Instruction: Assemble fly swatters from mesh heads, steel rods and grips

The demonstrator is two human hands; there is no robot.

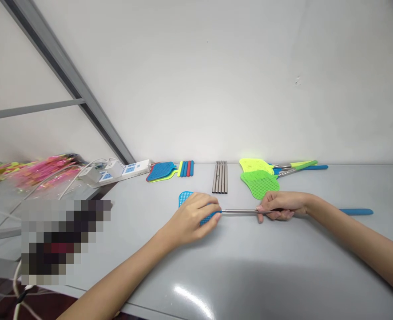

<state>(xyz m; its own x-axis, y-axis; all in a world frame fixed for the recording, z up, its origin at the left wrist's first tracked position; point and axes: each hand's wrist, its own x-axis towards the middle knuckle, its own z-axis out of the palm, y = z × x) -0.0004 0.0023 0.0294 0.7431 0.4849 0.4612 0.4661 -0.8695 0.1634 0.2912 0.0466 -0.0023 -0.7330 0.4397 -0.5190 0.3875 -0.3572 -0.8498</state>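
Note:
My left hand (194,218) closes over a blue mesh fly swatter head (185,198), covering most of it. A steel swatter shaft (239,211) runs right from that head into my right hand (278,206), whose fingers wrap around it. Beyond my right hand, the shaft ends in a blue handle grip (356,212) lying along the grey table (249,249). The hands are apart, with bare shaft between them.
Along the wall stand blue and yellow swatter heads (160,171), coloured handles (185,169), several steel tubes (220,177), and green swatters (259,184). A power strip (129,171) with cables and a pink plastic bundle (43,171) lie at left. A pixelated patch (63,240) hides the left table edge.

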